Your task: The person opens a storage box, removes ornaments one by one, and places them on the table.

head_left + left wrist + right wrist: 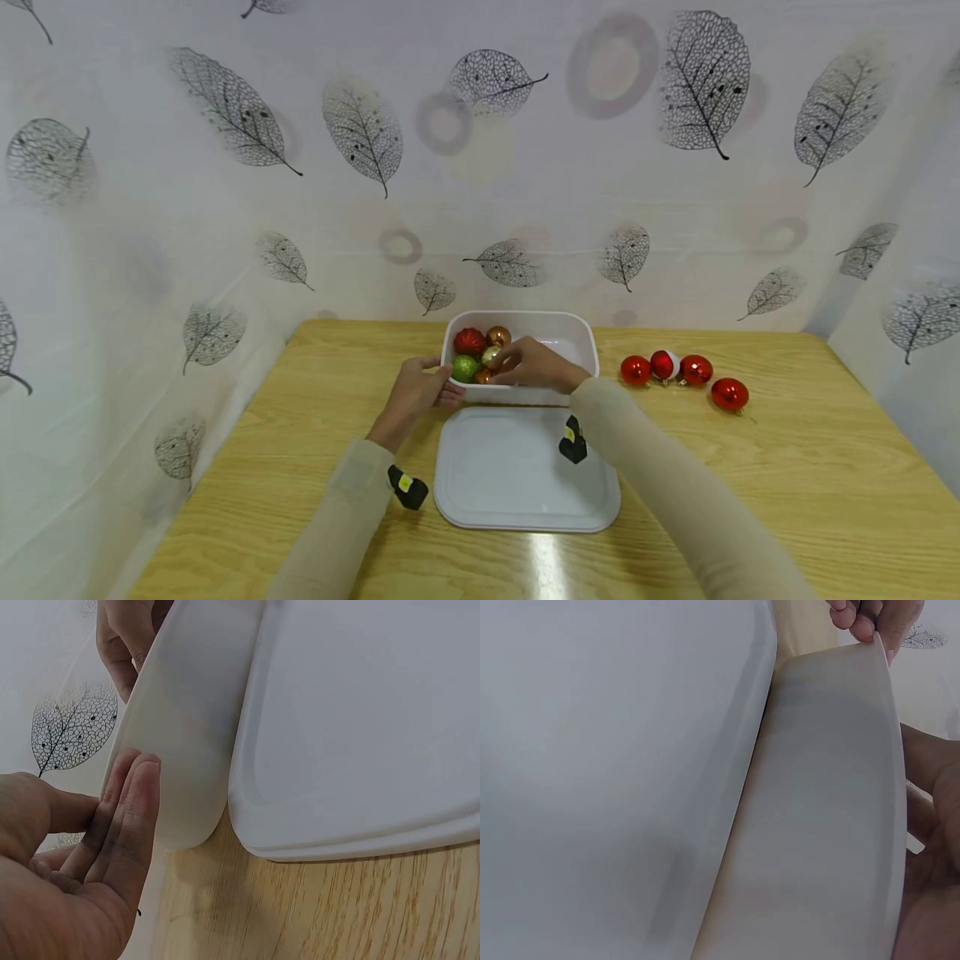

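A white rectangular container (pixel 581 343) holds several ball ornaments on its left side: a red bauble (pixel 469 342), a copper one (pixel 498 336), a glittery green one (pixel 465 367), a pale gold one (pixel 490 357) and an orange one (pixel 483 377). My left hand (pixel 420 390) grips its front-left corner, thumb at the rim and fingers against the outer wall, as the left wrist view shows. Inside the container, my right hand (pixel 542 365) has bent fingers beside the gold and orange baubles. The container's wall partly hides those fingers in the right wrist view; whether they pinch a bauble is unclear.
A white lid (pixel 525 475) lies flat on the wooden table (pixel 810 467) in front of the container. To the right are red baubles (pixel 730 394), one of them red and white (pixel 664 365). A leaf-patterned curtain (pixel 525 183) stands behind the table.
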The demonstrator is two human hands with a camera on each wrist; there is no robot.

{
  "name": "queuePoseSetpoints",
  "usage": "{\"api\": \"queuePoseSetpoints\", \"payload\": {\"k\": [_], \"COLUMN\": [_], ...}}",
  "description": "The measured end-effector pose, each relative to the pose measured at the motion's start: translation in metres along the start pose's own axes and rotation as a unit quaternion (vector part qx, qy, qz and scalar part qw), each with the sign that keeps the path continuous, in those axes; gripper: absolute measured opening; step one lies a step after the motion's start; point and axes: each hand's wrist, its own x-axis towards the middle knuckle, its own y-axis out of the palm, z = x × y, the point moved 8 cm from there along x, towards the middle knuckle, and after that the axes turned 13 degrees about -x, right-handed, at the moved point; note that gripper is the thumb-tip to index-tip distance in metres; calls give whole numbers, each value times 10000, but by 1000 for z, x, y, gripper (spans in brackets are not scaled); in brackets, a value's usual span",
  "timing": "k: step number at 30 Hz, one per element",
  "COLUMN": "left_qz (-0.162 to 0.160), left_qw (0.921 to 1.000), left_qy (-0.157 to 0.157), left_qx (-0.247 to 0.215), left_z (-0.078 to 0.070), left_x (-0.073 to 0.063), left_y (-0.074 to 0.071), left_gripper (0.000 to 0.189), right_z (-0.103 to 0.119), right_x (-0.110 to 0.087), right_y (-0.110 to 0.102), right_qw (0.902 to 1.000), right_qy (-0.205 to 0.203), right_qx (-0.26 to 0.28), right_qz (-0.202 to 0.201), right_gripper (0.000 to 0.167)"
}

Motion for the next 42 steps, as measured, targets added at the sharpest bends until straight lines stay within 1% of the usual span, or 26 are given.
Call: {"api": "queuePoseSetpoints", "payload": {"k": [7, 12, 18, 19, 26, 27, 33, 37, 42], "left_qz": [-62, -59, -71, -68, -7, -11, -26, -40, -66], "left_qw": [10000, 10000, 9999, 10000, 10000, 10000, 10000, 9999, 9998], "left_qy": [-12, -21, -20, -23, 28, 23, -15, -26, 0], "left_qx": [42, 47, 68, 65, 35, 36, 95, 157, 191], "left_z": [0, 1, 1, 1, 0, 0, 0, 0, -1], "left_x": [1, 0, 0, 0, 0, 0, -1, -1, -1], "left_y": [0, -1, -2, -2, -1, -1, -1, -1, -1], "left_gripper": [45, 46, 46, 45, 45, 45, 44, 44, 44], "right_z": [3, 4, 10, 11, 6, 7, 8, 4, 5], "right_x": [1, 2, 4, 5, 5, 5, 6, 7, 6], "right_y": [1, 1, 0, 0, 0, 0, 1, 3, 1], "right_qw": [9999, 9995, 9992, 9992, 9990, 9991, 9994, 9992, 9994], "right_qy": [152, 223, 65, 39, 239, 203, 119, 284, 269], "right_qx": [57, 24, -36, -52, -198, -204, -35, -23, 56], "right_qz": [-56, -235, -396, -393, -326, -326, -310, -267, -190], "right_gripper": [29, 27, 25, 25, 23, 23, 24, 24, 27]}}
